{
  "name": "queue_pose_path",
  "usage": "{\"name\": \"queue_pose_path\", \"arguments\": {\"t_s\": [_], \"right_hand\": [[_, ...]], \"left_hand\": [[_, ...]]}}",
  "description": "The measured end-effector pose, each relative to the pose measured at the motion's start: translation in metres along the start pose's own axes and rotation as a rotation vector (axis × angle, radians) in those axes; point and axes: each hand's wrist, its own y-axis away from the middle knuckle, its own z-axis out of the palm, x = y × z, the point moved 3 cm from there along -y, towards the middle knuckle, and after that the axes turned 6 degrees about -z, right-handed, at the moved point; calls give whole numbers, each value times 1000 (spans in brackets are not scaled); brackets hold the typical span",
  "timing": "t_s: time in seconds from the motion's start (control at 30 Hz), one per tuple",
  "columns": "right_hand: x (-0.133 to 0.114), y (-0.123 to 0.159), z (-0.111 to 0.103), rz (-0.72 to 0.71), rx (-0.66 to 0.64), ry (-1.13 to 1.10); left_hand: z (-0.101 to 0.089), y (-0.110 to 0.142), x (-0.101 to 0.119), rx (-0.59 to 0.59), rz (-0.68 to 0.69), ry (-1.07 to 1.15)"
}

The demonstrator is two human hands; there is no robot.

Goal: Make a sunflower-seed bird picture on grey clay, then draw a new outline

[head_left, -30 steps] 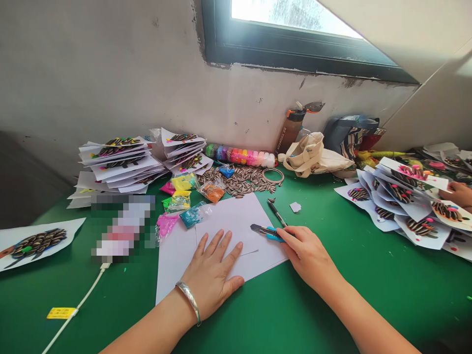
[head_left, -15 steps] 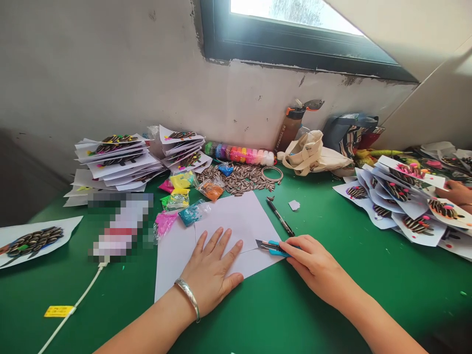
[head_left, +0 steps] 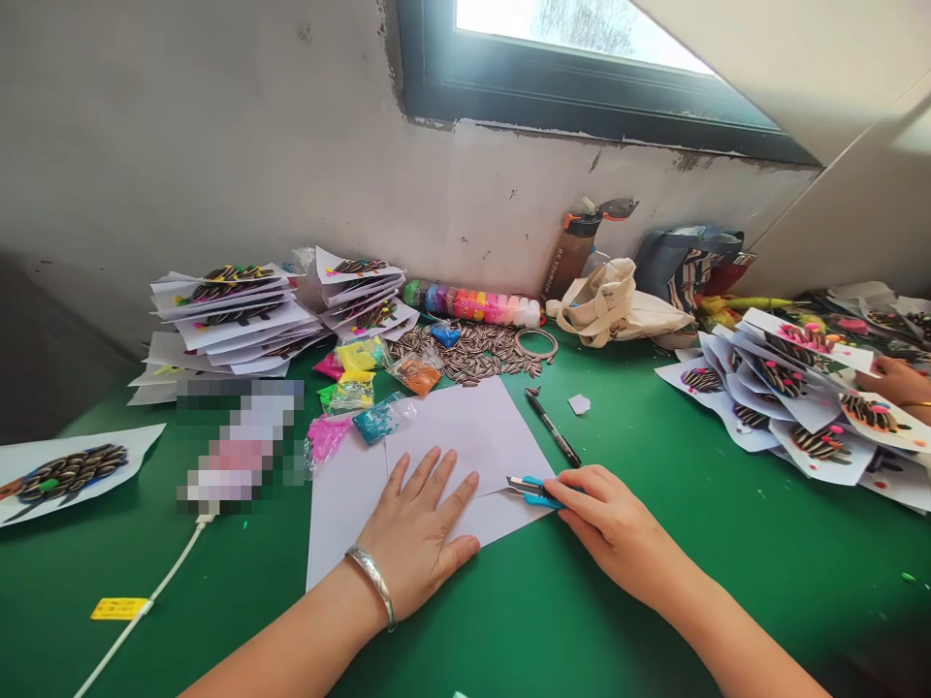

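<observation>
My left hand [head_left: 422, 528] lies flat with fingers spread on a white sheet of paper [head_left: 465, 436] on the green table [head_left: 655, 543]. A silver bracelet sits on its wrist. My right hand [head_left: 611, 523] is closed round a blue utility knife [head_left: 534, 488], whose blade rests on the paper's right edge, at the end of a cut line running across the sheet. A black pen [head_left: 553, 427] lies just beyond the knife.
Sunflower seeds [head_left: 480, 354], small bags of coloured clay [head_left: 364, 388] and a row of clay pots [head_left: 472, 305] lie behind the paper. Stacks of seed pictures [head_left: 233, 310] stand left, more pictures [head_left: 792, 397] right with another person's hand [head_left: 898, 378]. A white cable [head_left: 145, 611] runs front left.
My right hand has drawn the knife toward me and to the right along the paper, lengthening the cut to the sheet's edge. My left hand has stayed pressed flat.
</observation>
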Motion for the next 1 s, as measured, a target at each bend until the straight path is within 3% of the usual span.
{"name": "queue_pose_path", "arguments": {"t_s": [0.27,0.57,0.73,1.0], "right_hand": [[-10,-3,-1,-2,62,-1],[-15,4,0,19,44,39],[-21,-7,4,12,69,62],[-23,-5,2,15,3,48]], "left_hand": [[1,1,0,22,3,-7],[-1,0,1,-12,1,-4],[-1,0,1,-2,4,5],[-2,0,0,-28,13,14]]}}
